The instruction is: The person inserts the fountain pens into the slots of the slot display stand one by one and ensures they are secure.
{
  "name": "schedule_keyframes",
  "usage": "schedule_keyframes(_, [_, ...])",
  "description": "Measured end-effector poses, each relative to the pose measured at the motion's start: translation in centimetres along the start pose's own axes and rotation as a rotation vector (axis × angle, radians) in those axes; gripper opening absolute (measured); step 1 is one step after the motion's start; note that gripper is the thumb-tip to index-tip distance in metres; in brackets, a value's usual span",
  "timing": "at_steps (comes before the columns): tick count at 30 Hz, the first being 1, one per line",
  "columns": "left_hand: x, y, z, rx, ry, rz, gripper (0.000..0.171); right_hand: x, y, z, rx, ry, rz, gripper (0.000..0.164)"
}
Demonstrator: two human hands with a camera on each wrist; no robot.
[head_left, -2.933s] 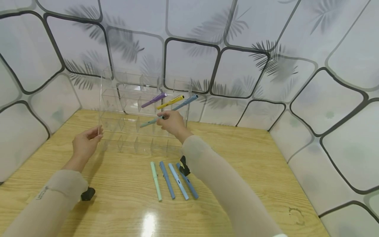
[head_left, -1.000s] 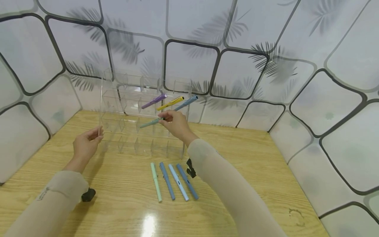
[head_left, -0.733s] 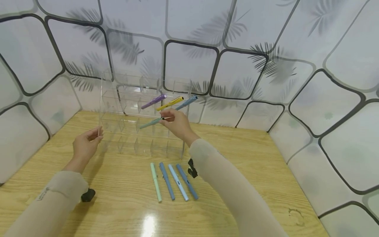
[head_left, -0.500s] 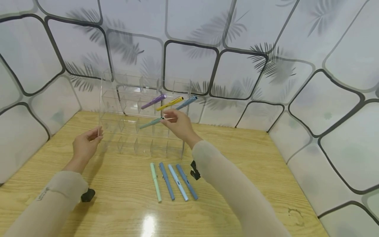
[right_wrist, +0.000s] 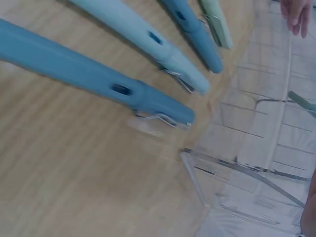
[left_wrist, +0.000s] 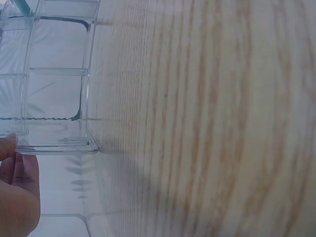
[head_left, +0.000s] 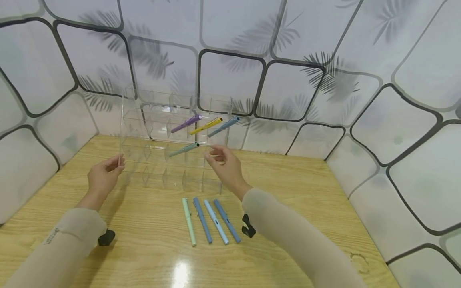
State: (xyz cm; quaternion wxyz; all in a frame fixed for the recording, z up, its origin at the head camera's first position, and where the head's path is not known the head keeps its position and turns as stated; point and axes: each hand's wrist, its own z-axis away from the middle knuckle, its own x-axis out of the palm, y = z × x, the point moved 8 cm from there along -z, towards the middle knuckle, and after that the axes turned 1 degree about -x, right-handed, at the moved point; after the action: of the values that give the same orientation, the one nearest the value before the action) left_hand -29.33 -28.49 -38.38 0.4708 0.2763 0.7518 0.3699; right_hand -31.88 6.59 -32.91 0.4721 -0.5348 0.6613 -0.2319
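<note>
My left hand [head_left: 103, 176] pinches the left side panel of a clear acrylic display rack [head_left: 121, 124]; the left wrist view shows thumb and fingers [left_wrist: 30, 173] at the panel's edge. A teal pen [head_left: 184, 150] lies slanted in a middle tier of the rack. Just right of that pen is my right hand [head_left: 228, 170], apart from it, fingers loosely bent and holding nothing. One tier higher rest a purple pen [head_left: 186, 124], a yellow pen [head_left: 206, 126] and a blue pen [head_left: 224, 127].
In front of the rack, a mint pen [head_left: 189, 222], a dark blue pen [head_left: 203, 220], a light blue pen [head_left: 216, 222] and another blue pen [head_left: 227, 221] lie side by side on the wooden table [head_left: 151, 248]. A patterned curtain [head_left: 230, 76] stands behind and beside.
My right hand has let go of the teal pen and moved right and down, away from it. The pen stays in the rack. My left hand keeps its place on the panel.
</note>
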Motion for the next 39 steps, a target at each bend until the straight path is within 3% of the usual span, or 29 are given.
schedule_keyframes(7, [0.1,-0.3,0.0,-0.019,-0.003,0.004,0.038,-0.8,1.7,2.8,0.014,0.011,-0.058,0.036])
schedule_keyframes(17, [0.0,-0.7,0.0,-0.03,-0.007,-0.006,0.039,-1.2,3.5,5.9,0.06,-0.022,-0.04,0.034])
schedule_keyframes(22, [0.0,-0.7,0.1,-0.022,-0.004,0.011,0.039,-1.3,3.1,7.8,0.111,-0.063,-0.051,0.035])
schedule_keyframes(26, [0.0,-0.7,0.1,-0.018,0.004,0.008,0.039,-1.2,4.3,9.1,0.169,-0.097,-0.054,0.038])
schedule_keyframes(30, [0.1,-0.7,0.0,-0.019,0.005,0.014,0.039,-0.8,6.9,10.0,0.229,-0.117,-0.064,0.043])
schedule_keyframes(39, [0.1,-0.6,-0.1,-0.023,0.01,-0.011,0.038,-0.7,8.0,11.6,0.341,-0.165,-0.067,0.051])
